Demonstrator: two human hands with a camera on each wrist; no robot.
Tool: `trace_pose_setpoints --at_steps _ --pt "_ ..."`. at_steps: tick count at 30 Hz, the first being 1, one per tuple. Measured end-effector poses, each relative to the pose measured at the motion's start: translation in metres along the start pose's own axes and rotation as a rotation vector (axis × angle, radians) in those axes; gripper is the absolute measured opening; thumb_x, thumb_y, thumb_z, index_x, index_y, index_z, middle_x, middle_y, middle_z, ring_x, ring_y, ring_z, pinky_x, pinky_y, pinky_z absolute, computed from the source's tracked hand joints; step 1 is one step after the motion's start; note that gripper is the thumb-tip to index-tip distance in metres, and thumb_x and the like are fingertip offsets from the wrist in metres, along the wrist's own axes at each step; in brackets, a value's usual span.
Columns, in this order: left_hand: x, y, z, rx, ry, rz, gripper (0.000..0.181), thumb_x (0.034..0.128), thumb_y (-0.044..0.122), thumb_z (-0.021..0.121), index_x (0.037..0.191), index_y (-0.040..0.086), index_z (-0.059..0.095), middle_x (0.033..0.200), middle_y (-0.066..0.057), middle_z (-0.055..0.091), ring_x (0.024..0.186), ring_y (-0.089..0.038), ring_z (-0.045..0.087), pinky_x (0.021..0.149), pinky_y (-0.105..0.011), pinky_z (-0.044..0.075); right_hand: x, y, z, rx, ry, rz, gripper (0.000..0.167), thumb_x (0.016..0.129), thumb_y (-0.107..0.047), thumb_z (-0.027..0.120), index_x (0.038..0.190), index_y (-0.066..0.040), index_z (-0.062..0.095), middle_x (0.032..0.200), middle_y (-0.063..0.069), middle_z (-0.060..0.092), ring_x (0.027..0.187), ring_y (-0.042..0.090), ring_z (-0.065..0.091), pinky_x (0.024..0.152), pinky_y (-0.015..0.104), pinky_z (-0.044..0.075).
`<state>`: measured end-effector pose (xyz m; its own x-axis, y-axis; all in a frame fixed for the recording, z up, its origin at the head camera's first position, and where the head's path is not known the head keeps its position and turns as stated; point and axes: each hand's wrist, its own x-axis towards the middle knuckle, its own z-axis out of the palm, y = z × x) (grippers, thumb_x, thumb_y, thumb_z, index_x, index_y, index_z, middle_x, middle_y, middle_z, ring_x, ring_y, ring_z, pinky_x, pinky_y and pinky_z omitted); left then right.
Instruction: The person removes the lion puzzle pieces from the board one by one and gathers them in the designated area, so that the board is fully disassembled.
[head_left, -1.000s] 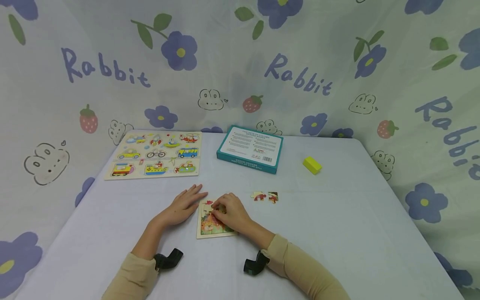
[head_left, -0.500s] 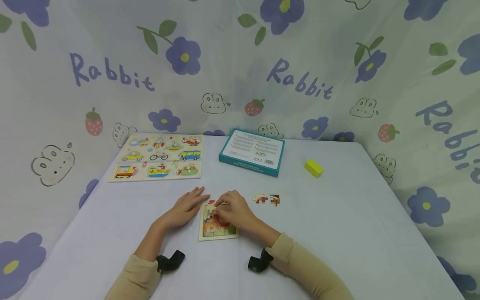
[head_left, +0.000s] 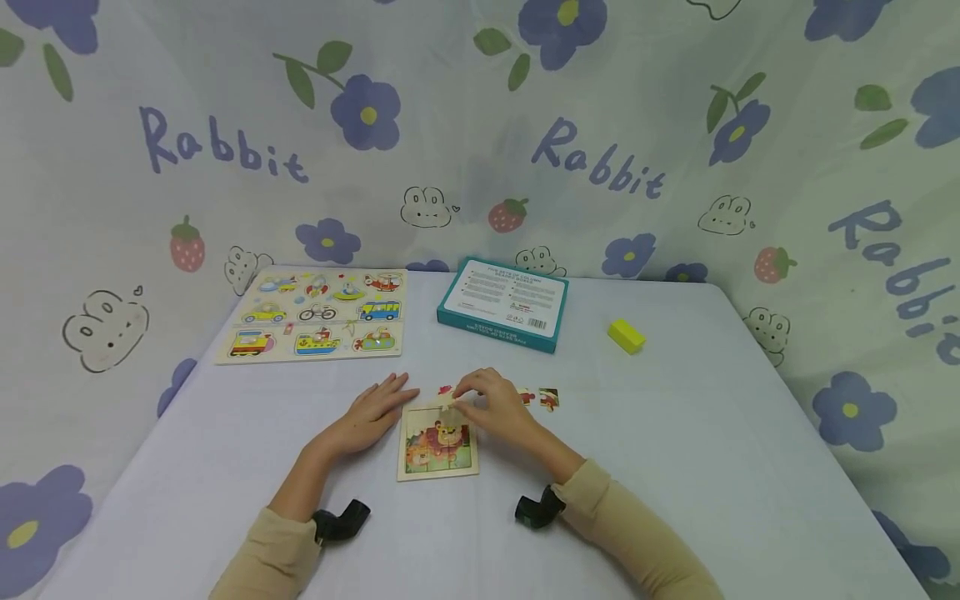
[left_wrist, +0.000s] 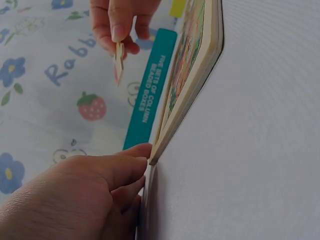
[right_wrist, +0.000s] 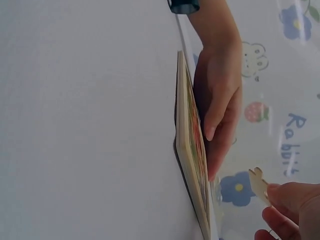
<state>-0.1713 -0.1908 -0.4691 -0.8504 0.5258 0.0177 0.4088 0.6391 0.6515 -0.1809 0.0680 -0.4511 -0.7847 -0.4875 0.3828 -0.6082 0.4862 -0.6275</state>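
A small square jigsaw puzzle in a wooden tray point(head_left: 438, 477) lies on the table. It shows a lion picture, with bare wood in its upper part. My left hand point(head_left: 372, 415) rests at the tray's left side, fingers extended; in the left wrist view its thumb meets the tray's corner. Above the tray's far edge, my right hand point(head_left: 497, 406) pinches a jigsaw piece point(right_wrist: 259, 185) between thumb and fingers. In the left wrist view that piece hangs clear of the tray. Two loose jigsaw pieces point(head_left: 549, 399) lie beyond the right hand, one partly hidden by it.
A vehicle puzzle board point(head_left: 311, 315) lies at the back left. Beside it is a teal and white box point(head_left: 504, 303). A yellow block point(head_left: 626, 336) sits farther right. A patterned cloth point(head_left: 465, 125) hangs behind the white table point(head_left: 675, 467).
My right hand has moved from over the tray's upper left up and to the right, carrying the jigsaw piece. More of the lion picture shows. The left hand stays beside the tray.
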Motion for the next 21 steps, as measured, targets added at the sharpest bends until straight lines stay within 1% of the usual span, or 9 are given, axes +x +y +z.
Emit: trace_pose_setpoints --at_steps 3,9,13,16,21 --pt "0.0 0.0 0.0 0.001 0.003 0.002 0.039 0.0963 0.011 0.044 0.135 0.007 0.045 0.149 -0.016 0.021 0.137 -0.034 0.011 0.108 -0.051 0.006 -0.002 0.003 -0.006 0.008 0.01 0.002 0.008 0.081 -0.014 0.071 0.088 -0.012 0.067 0.096 -0.001 0.063 0.093 0.014 0.054 0.075 0.031 0.05" --pt "-0.001 -0.001 0.001 -0.005 0.006 0.018 0.04 0.0958 0.013 0.046 0.135 0.007 0.046 0.149 -0.017 0.022 0.137 -0.034 0.011 0.107 -0.051 0.006 -0.006 0.011 -0.016 0.017 0.037 -0.001 0.009 0.079 -0.011 0.072 0.087 -0.012 0.067 0.096 -0.002 0.063 0.094 0.013 0.054 0.075 0.031 0.05" --pt "0.0 -0.003 0.001 -0.004 -0.001 0.018 0.041 0.0956 0.018 0.048 0.136 0.009 0.045 0.149 -0.015 0.021 0.137 -0.033 0.011 0.108 -0.05 0.005 -0.009 0.018 -0.019 0.031 0.06 -0.008 0.01 0.078 -0.009 0.072 0.086 -0.012 0.067 0.096 -0.002 0.063 0.091 0.013 0.054 0.073 0.035 0.051" --pt "-0.001 -0.003 0.001 -0.003 -0.007 0.015 0.043 0.0947 0.021 0.05 0.136 0.01 0.045 0.149 -0.015 0.021 0.138 -0.033 0.01 0.108 -0.05 0.005 -0.011 0.022 -0.022 0.034 0.074 -0.002 0.01 0.078 -0.009 0.072 0.085 -0.013 0.067 0.096 -0.002 0.063 0.091 0.013 0.054 0.073 0.036 0.051" --pt "-0.001 -0.002 0.0 -0.011 -0.018 0.006 0.047 0.0932 0.024 0.053 0.137 0.01 0.044 0.15 -0.014 0.019 0.138 -0.032 0.009 0.108 -0.05 0.004 -0.014 0.028 -0.026 0.009 0.085 0.01 0.009 0.078 -0.012 0.073 0.084 -0.015 0.067 0.096 -0.003 0.063 0.094 0.013 0.054 0.075 0.032 0.049"
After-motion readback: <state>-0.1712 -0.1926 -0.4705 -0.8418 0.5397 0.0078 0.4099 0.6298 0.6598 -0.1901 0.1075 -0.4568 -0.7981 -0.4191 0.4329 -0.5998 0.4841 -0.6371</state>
